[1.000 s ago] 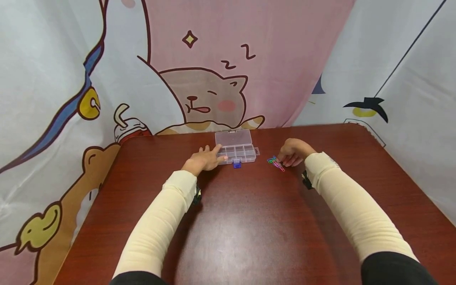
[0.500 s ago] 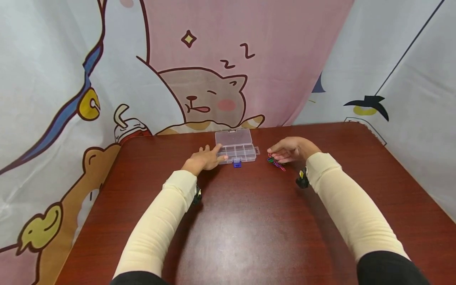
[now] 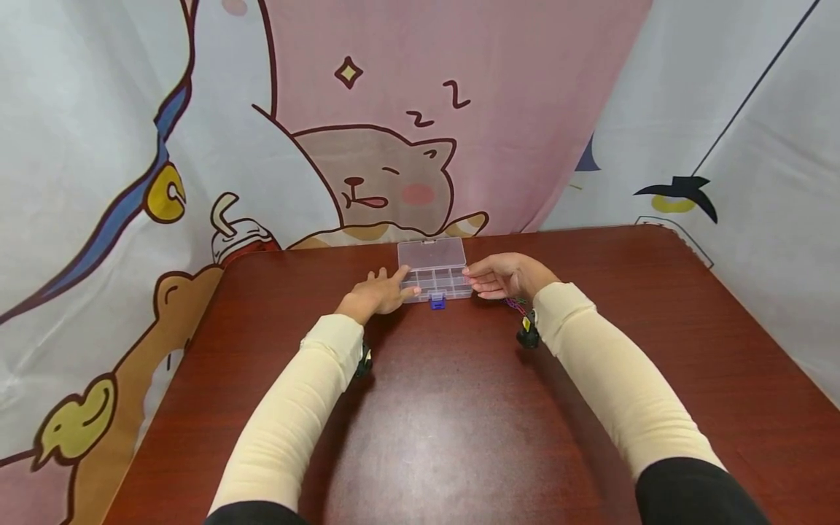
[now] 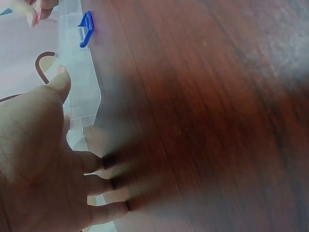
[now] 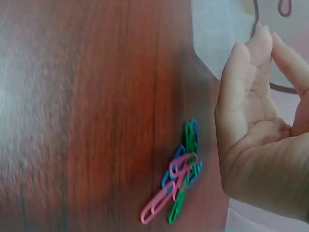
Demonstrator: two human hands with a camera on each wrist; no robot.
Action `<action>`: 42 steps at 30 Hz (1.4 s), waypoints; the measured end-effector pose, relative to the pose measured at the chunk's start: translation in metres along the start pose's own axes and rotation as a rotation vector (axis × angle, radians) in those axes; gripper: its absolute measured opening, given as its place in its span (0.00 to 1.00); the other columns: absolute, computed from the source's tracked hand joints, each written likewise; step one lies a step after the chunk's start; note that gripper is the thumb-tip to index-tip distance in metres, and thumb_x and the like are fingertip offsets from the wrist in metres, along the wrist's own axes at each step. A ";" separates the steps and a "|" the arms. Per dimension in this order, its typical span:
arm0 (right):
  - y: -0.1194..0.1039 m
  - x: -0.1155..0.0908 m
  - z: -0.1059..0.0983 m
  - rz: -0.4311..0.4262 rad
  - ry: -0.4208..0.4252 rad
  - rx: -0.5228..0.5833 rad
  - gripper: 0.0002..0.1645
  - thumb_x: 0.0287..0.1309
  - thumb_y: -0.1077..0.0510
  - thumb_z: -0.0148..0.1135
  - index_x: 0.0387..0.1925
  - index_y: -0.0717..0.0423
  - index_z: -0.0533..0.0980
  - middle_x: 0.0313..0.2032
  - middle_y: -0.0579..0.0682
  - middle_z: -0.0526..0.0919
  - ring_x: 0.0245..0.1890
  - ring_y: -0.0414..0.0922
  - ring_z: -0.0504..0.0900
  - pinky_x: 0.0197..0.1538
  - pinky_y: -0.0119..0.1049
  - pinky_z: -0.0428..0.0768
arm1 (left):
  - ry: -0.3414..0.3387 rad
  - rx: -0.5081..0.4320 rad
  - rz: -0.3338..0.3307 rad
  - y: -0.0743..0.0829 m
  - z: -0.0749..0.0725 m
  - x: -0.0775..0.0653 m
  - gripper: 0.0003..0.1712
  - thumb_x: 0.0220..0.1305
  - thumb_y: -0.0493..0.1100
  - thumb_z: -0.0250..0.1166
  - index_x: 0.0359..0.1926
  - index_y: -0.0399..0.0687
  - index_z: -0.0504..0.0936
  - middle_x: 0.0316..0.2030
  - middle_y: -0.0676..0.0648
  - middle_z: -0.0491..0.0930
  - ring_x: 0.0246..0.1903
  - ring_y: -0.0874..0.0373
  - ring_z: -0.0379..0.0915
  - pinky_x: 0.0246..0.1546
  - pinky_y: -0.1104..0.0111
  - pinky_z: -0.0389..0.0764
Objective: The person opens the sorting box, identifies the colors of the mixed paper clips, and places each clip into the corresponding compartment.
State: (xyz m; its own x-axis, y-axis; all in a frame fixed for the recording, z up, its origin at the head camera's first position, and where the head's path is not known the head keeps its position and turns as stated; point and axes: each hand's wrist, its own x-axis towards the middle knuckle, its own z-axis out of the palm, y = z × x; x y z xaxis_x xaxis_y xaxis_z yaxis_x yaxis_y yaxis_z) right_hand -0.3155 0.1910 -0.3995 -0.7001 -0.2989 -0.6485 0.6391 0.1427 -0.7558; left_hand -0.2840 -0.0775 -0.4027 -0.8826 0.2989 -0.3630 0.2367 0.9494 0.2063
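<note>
My left hand [image 3: 375, 293] rests at the left end of a clear plastic compartment box [image 3: 453, 294], fingers spread and straight, thumb along its side. The box's lid [image 3: 431, 254] stands raised at the back, and a blue latch [image 3: 437, 302] hangs at the front. At the right end, my right hand [image 3: 508, 275] pinches a pink paper clip [image 4: 39, 16] between thumb and fingertips, mostly hidden by them. Below that hand, a small heap of pink, green and blue paper clips [image 5: 189, 140] lies on the table.
The brown wooden table [image 3: 420, 408] runs back to a cloth printed with cartoon animals [image 3: 394, 175]. A dark wrist camera [image 3: 528, 334] hangs under the right wrist, close to the clip heap.
My right hand has lifted a paper clip from the heap and moved left to the box's right end. My left hand stays in place on the box.
</note>
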 end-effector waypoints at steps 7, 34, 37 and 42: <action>0.001 0.001 0.005 0.007 0.019 0.002 0.27 0.51 0.58 0.66 0.55 0.58 0.72 0.29 0.47 0.82 0.28 0.40 0.79 0.43 0.40 0.76 | -0.005 0.001 -0.011 0.003 0.000 -0.001 0.40 0.62 0.71 0.35 0.71 0.65 0.37 0.68 0.35 0.41 0.65 0.38 0.37 0.57 0.45 0.51; -0.004 -0.004 -0.002 0.018 0.079 -0.135 0.23 0.52 0.55 0.65 0.50 0.58 0.74 0.29 0.49 0.82 0.28 0.42 0.80 0.39 0.40 0.77 | -0.005 0.015 -0.001 0.004 -0.003 -0.002 0.41 0.62 0.71 0.34 0.71 0.64 0.36 0.67 0.34 0.42 0.65 0.37 0.38 0.57 0.45 0.51; -0.006 -0.009 -0.009 0.018 0.080 -0.199 0.23 0.54 0.55 0.63 0.51 0.59 0.73 0.30 0.49 0.82 0.28 0.42 0.80 0.40 0.41 0.77 | -0.006 0.018 -0.003 0.003 -0.002 -0.002 0.41 0.62 0.71 0.34 0.71 0.64 0.36 0.67 0.34 0.42 0.65 0.37 0.38 0.57 0.45 0.52; -0.011 -0.026 -0.031 0.025 0.115 -0.252 0.29 0.53 0.55 0.64 0.56 0.62 0.70 0.29 0.50 0.82 0.28 0.42 0.82 0.43 0.42 0.76 | -0.012 0.015 -0.001 0.002 -0.002 -0.003 0.41 0.62 0.71 0.34 0.70 0.64 0.36 0.67 0.34 0.42 0.65 0.37 0.38 0.56 0.45 0.53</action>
State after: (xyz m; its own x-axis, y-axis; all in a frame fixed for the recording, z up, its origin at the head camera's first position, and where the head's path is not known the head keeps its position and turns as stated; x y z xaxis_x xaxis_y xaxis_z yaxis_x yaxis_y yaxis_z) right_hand -0.3143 0.2266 -0.3778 -0.7262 -0.1851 -0.6621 0.5671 0.3831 -0.7291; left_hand -0.2818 -0.0764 -0.3988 -0.8782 0.2987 -0.3737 0.2416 0.9511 0.1925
